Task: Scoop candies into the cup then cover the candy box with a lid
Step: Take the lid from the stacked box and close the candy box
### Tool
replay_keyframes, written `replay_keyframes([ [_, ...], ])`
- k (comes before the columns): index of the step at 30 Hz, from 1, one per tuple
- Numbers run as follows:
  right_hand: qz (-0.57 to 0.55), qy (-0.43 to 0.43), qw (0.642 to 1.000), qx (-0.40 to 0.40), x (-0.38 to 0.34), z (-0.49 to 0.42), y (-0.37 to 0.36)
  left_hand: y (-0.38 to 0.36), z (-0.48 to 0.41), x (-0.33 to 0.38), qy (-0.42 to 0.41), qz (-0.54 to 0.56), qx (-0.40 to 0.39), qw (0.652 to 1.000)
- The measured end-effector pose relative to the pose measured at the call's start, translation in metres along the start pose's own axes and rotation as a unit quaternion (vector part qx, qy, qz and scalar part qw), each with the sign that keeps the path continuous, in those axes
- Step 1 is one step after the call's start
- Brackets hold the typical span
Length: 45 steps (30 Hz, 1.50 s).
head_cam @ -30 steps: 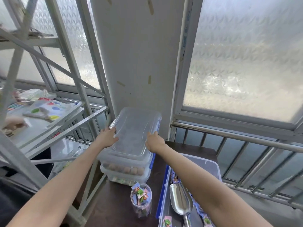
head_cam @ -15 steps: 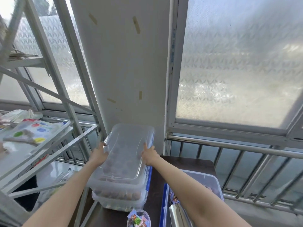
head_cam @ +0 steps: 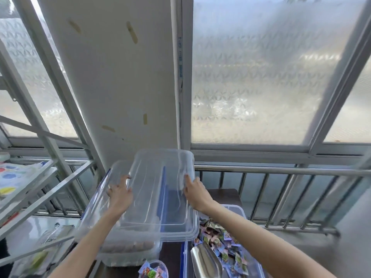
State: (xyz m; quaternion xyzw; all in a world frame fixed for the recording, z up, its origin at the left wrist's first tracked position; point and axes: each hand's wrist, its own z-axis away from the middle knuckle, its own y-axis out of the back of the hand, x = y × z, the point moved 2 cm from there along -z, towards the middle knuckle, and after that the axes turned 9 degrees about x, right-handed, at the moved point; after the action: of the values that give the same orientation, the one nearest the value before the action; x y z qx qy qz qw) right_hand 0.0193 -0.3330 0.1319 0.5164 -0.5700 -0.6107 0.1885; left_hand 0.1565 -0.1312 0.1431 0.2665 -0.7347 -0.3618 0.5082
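Above the dark worktop (head_cam: 172,255), both hands grip a clear lid (head_cam: 160,197): left hand (head_cam: 120,195) and right hand (head_cam: 195,192) clasp its sides, arms outstretched. Candy box (head_cam: 239,211), scoop (head_cam: 204,259) and cup (head_cam: 153,270) sit below; wrapper print is unreadable.

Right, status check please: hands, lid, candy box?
Left hand and right hand grip clear lid, lifted. Candy box open, scoop lying inside. Cup holds candies.
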Motion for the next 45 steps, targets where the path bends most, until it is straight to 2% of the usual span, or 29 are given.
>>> replay_keyframes([
  [7, 0.028, -0.071, 0.997, 0.029, 0.093, 0.070, 0.049, -0.060, 0.069, 0.070, -0.092, 0.034, -0.052, 0.994],
  [14, 0.052, -0.128, 0.990, -0.012, 0.151, 0.142, 0.042, -0.106, 0.141, 0.085, -0.091, 0.042, -0.147, 0.984],
  [21, 0.032, -0.158, 0.985, -0.065, 0.167, 0.178, 0.008, -0.121, 0.187, 0.068, -0.054, -0.014, -0.202, 0.978],
  [27, 0.058, -0.135, 0.985, -0.090, 0.169, 0.189, -0.010, -0.137, 0.205, 0.048, -0.014, -0.042, -0.224, 0.974],
  [36, 0.118, -0.133, 0.978, -0.110, 0.169, 0.191, -0.024, -0.140, 0.207, 0.044, -0.007, -0.039, -0.263, 0.964],
  [41, 0.125, -0.141, 0.975, -0.116, 0.169, 0.191, -0.032, -0.142, 0.203, 0.047, -0.007, -0.074, -0.278, 0.958],
  [45, 0.137, -0.132, 0.971, -0.142, 0.173, 0.199, -0.034, -0.144, 0.205, 0.041, 0.003, -0.100, -0.327, 0.940],
])
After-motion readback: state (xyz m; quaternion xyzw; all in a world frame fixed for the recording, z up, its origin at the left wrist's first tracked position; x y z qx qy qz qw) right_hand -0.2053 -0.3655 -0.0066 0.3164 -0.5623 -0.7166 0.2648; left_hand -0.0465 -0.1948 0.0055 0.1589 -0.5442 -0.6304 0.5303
